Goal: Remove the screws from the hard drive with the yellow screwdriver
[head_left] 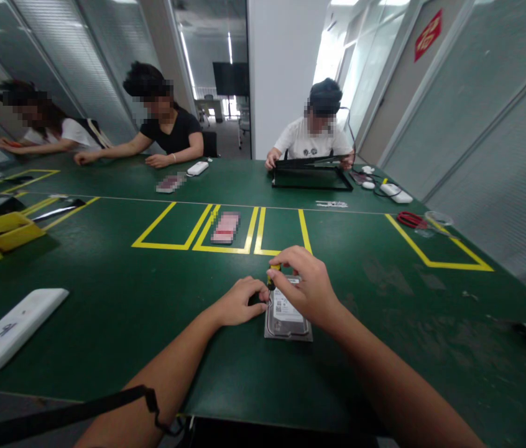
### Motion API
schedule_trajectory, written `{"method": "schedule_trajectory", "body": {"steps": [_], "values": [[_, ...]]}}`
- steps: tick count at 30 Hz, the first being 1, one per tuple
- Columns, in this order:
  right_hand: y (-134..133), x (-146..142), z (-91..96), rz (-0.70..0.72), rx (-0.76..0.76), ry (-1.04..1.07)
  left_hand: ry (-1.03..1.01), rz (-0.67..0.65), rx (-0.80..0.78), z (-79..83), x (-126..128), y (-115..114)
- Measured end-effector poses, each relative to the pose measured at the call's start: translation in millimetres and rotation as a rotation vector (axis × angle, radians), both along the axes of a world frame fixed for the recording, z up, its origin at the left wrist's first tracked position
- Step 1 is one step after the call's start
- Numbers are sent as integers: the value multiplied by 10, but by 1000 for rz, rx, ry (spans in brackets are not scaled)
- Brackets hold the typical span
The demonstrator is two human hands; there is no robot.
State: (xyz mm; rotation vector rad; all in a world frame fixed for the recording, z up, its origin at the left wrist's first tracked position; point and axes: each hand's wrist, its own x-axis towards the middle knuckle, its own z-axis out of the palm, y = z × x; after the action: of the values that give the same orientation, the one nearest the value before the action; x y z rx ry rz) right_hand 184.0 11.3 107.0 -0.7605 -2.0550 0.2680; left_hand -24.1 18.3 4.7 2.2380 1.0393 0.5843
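A silver hard drive (pixel 288 328) with a white label lies flat on the green table in front of me. My right hand (pixel 307 280) is above it, thumb and fingers closed around the yellow and black handle of a small screwdriver (pixel 271 280). The screwdriver stands nearly upright at the drive's left edge; its tip is too small to make out. My left hand (pixel 243 302) rests at that same edge, its thumb and curled fingers gripping the drive's side close to the screwdriver's lower end.
Yellow tape outlines and a pixelated phone (pixel 226 228) lie beyond the drive. Yellow bins (pixel 11 236) and a white device (pixel 15 330) are to my left. Red-handled pliers (pixel 411 219) lie at right. Across the table, a person holds a black frame (pixel 312 180); other people sit farther left.
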Motion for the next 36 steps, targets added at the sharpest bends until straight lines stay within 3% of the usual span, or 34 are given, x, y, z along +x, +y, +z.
{"method": "schedule_trajectory", "body": {"steps": [13,27,36], "values": [[-16,6,-4,6,-62,13,16,1,6,-10,4,12],[-11,3,19,-6,21,4,45,3,-11,54,14,-1],[-18,-6,5,-6,-57,18,35,-1,-9,30,13,6]]}}
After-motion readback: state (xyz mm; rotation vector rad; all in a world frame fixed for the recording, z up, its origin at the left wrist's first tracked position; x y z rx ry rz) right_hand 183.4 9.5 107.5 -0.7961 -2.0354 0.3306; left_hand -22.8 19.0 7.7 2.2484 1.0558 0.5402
